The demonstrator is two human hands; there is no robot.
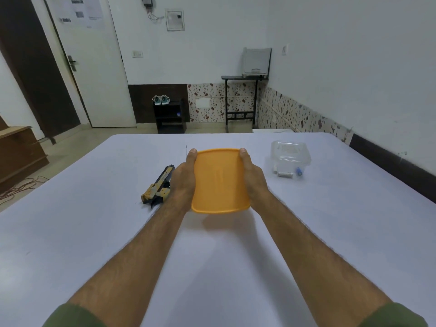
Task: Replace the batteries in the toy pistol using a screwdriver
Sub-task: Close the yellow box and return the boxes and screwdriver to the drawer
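Both hands clasp the orange lid [220, 180] mid-frame, left hand [185, 179] and right hand [253, 178] on opposite edges, fingers hidden beneath. Toy pistol [158, 186] lies just left, partly behind the wrist. Batteries [285, 173] by clear container [291, 153], upper right.

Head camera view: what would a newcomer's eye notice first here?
First, the orange lid, held at its sides above the white table by the left hand and the right hand. Next, the yellow-and-black toy pistol lying left of the hands. At the right stands a clear plastic container with batteries before it.
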